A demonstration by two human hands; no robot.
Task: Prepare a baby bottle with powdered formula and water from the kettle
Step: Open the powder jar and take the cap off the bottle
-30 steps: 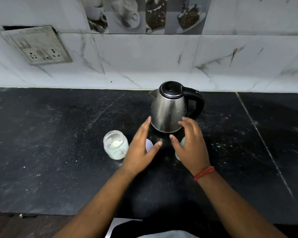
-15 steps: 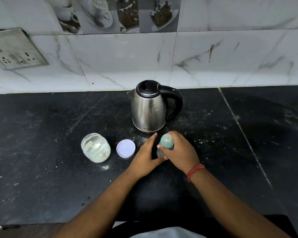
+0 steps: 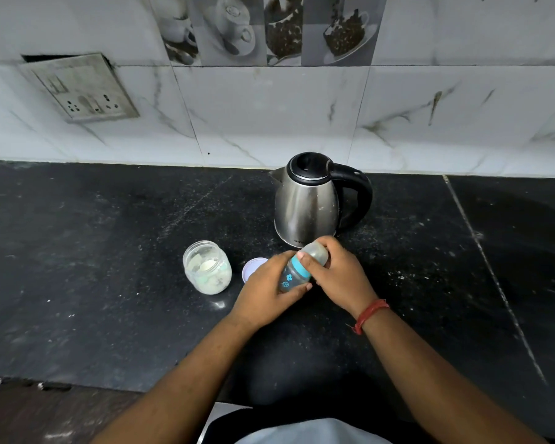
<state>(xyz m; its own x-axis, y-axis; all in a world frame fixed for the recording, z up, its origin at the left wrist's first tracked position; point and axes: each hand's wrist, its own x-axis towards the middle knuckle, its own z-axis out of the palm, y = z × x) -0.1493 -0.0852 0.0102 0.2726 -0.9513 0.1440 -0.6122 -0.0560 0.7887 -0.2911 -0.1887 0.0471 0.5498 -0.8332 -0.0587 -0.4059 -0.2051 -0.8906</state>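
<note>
Bottle [image 3: 297, 273] at frame centre, tilted, capped | I see left hand [image 3: 266, 291] gripping its body, right hand [image 3: 340, 277] gripping its cap | powder jar [image 3: 207, 267] open, lid [image 3: 253, 268] on tabletop [image 3: 93, 267] | kettle [image 3: 308, 200] untouched | neither powder nor water added, I judge.

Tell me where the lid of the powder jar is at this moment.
In the head view the round lid lies flat on the black counter, between the open powder jar to its left and the left hand, which partly covers it.
</note>
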